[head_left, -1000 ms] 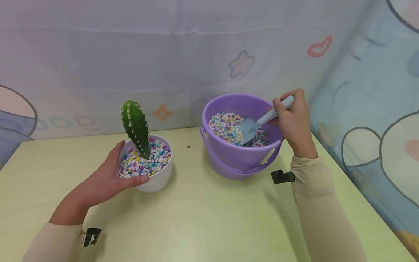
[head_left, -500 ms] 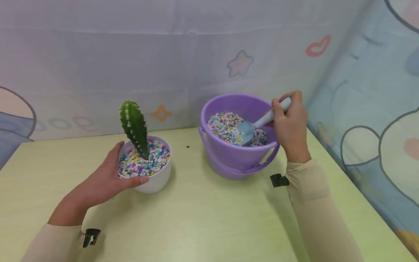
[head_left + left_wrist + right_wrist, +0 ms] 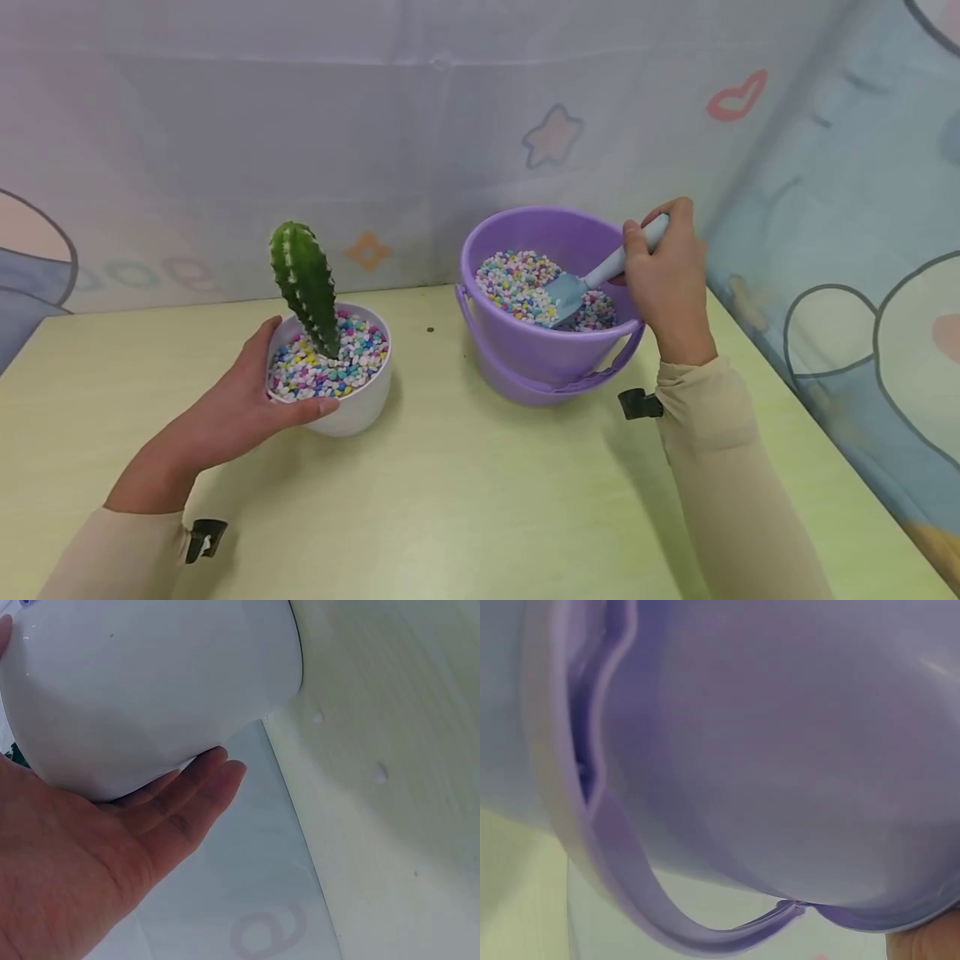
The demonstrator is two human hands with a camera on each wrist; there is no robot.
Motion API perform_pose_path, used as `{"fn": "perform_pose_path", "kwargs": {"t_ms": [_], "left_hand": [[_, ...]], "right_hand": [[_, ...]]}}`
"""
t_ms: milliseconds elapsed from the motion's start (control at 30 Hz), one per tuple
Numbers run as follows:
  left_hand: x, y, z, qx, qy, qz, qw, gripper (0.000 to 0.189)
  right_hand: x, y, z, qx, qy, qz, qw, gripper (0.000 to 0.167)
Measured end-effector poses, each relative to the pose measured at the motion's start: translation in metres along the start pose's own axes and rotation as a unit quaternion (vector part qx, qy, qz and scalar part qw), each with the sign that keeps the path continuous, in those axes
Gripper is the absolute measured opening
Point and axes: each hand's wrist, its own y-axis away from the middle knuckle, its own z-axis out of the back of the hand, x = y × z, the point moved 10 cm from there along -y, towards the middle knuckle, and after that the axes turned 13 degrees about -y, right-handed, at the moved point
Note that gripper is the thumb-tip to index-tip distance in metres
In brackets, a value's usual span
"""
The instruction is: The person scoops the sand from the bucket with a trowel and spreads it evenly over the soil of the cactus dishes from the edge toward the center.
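My left hand point(image 3: 232, 404) holds a white flowerpot point(image 3: 358, 407) from its left side, thumb along the front rim. The left wrist view shows the other fingers against the pot's wall point(image 3: 150, 690). A green cactus point(image 3: 303, 287) stands in the pot, leaning left, amid small multicoloured pebbles point(image 3: 360, 354). My right hand point(image 3: 670, 279) grips the handle of a light blue toy shovel point(image 3: 606, 268) over the right rim of a purple bucket point(image 3: 517, 354). The shovel's blade dips into the pebbles point(image 3: 513, 283) there, its tip covered. Bucket wall fills most of the right wrist view.
The bucket's purple handle point(image 3: 641, 874) hangs down its front side. Pot and bucket stand apart on a pale yellow-green table point(image 3: 450, 500). A printed cloth point(image 3: 315, 150) rises behind the table, and another patterned cloth point(image 3: 847, 242) borders its right side.
The right hand has shifted slightly left, and the shovel's blade has turned and edged a little into the bucket's pebbles. The left hand stays on the pot.
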Motion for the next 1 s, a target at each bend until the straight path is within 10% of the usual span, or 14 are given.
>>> {"fn": "perform_pose_path", "kwargs": {"t_ms": [1000], "left_hand": [[0.0026,0.0005,-0.0027,0.000,-0.003,0.019,0.9998,0.116]], "right_hand": [[0.0019,0.0032,0.0026,-0.035,0.026,0.033,0.9985,0.032]]}}
